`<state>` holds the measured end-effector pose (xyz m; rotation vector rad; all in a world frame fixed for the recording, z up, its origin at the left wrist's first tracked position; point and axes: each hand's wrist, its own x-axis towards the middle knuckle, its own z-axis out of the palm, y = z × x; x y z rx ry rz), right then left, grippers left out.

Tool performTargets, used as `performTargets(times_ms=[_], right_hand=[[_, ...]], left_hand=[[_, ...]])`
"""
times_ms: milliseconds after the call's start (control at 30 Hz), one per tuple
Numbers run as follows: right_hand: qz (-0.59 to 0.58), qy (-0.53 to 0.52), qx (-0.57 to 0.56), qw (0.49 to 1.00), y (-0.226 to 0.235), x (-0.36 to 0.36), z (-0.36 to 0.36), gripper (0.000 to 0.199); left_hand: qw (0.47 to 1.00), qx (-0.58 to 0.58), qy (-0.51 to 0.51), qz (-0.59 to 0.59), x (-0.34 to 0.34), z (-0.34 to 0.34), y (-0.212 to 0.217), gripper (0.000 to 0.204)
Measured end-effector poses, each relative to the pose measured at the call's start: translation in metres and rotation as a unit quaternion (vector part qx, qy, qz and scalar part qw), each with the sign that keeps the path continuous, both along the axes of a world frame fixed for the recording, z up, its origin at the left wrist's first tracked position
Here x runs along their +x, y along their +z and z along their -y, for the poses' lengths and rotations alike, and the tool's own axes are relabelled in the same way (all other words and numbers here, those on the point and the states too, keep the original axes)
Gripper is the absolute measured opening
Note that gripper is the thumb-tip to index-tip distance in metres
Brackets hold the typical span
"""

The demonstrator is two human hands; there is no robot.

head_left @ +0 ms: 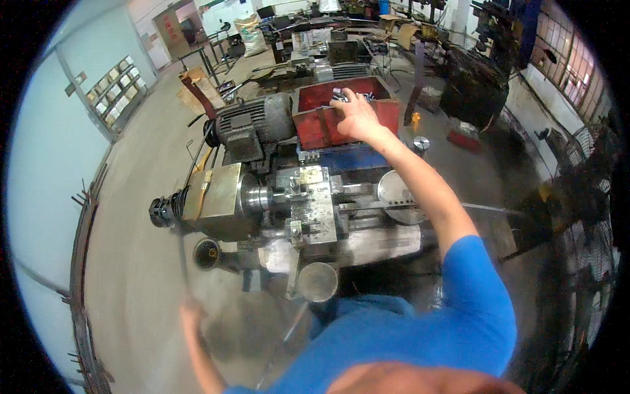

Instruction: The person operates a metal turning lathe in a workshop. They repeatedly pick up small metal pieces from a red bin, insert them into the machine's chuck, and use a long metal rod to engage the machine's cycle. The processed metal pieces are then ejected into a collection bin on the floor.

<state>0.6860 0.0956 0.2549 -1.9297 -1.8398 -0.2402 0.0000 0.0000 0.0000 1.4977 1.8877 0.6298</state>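
My right hand (358, 117) reaches over the near wall of a red metal box (315, 127). Its fingers are apart, and the fingertips are at small shiny metal pieces (339, 95) in the box; I cannot make out any piece firmly gripped. Low on the left, my left hand (191, 314) is smeared by motion. A blurred dark rod (182, 259) runs down toward it from the machine, and whether the fingers close round it does not show. Between the hands lies a small lathe with a steel spindle nose (257, 197) and a tool slide (314, 211).
A finned electric motor (254, 122) stands left of the box, behind the boxy headstock (222, 197). A round metal dish (317, 282) sits at the lathe's near side, and a larger disc (398, 194) lies under my right forearm. A fan guard (584, 177) stands far right.
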Motion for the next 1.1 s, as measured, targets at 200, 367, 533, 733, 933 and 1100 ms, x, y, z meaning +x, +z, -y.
performTargets(times_ms=[200,367,533,733,933,1100], right_hand=[[-0.089,0.018,0.070,0.993,-0.024,0.051,0.096,0.045],[-0.156,-0.156,0.076,0.972,-0.106,0.148,0.250,0.039],[-0.176,-0.422,-0.130,0.880,-0.206,0.201,0.445,0.041],[-0.154,-0.422,-0.423,0.787,-0.336,0.170,0.527,0.030],[-0.152,-0.436,-0.465,0.756,-0.380,0.153,0.513,0.032],[-0.116,-0.403,-0.467,0.779,-0.385,0.157,0.494,0.030]], left_hand=[[0.994,0.019,0.016,0.107,0.027,0.010,0.039,0.025],[0.988,-0.009,0.083,0.133,0.027,-0.002,0.044,0.034],[0.958,-0.123,0.055,0.254,-0.014,0.012,-0.001,0.031],[0.966,-0.110,0.094,0.216,0.055,0.011,0.053,0.031],[0.973,-0.055,0.108,0.199,0.093,0.022,0.078,0.030],[0.966,-0.064,0.106,0.225,0.040,0.013,0.047,0.030]])
